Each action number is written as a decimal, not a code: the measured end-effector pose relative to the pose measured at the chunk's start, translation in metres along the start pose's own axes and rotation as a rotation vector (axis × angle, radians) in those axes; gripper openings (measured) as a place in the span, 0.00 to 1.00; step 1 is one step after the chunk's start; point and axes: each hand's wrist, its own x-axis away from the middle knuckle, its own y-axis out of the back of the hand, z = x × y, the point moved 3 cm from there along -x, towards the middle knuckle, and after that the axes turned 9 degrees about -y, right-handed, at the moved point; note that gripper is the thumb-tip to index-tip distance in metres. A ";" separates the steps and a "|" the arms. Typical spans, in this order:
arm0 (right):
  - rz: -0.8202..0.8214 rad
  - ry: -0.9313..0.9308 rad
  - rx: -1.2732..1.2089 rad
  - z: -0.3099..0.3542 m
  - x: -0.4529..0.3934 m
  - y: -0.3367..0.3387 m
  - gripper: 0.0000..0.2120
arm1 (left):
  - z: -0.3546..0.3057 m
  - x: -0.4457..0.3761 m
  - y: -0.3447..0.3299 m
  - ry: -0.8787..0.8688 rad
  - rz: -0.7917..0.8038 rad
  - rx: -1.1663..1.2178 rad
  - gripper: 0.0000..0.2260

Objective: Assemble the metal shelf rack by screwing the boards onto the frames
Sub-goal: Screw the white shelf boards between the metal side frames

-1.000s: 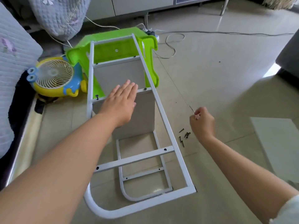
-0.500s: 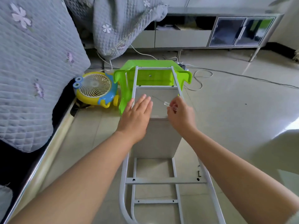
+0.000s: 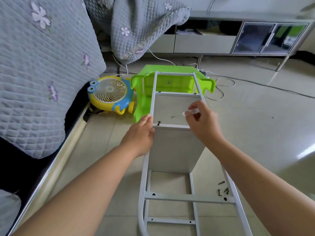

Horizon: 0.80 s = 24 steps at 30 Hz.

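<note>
The metal shelf rack (image 3: 187,198) lies on its side on the tiled floor (image 3: 255,125), its white frame running away from the person, its far end resting against an overturned green plastic stool (image 3: 170,82). A pale board (image 3: 175,150) stands between the two frame sides, under a crossbar (image 3: 172,126). A dark screw (image 3: 158,123) sits in the crossbar's left end. The left hand (image 3: 139,135) rests against the left frame rail beside that screw — fingers straight, holding nothing. The right hand (image 3: 202,121) pinches a small clear-handled screwdriver (image 3: 185,114), its tip pointing left over the board. Loose screws (image 3: 222,189) lie on the floor by the right rail. A yellow-and-blue fan (image 3: 110,94) sits left of the stool, beside a quilted grey bedspread (image 3: 42,74).
</note>
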 end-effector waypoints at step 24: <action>0.132 0.175 -0.081 0.049 -0.006 -0.004 0.15 | -0.003 0.003 0.002 -0.005 0.025 -0.145 0.22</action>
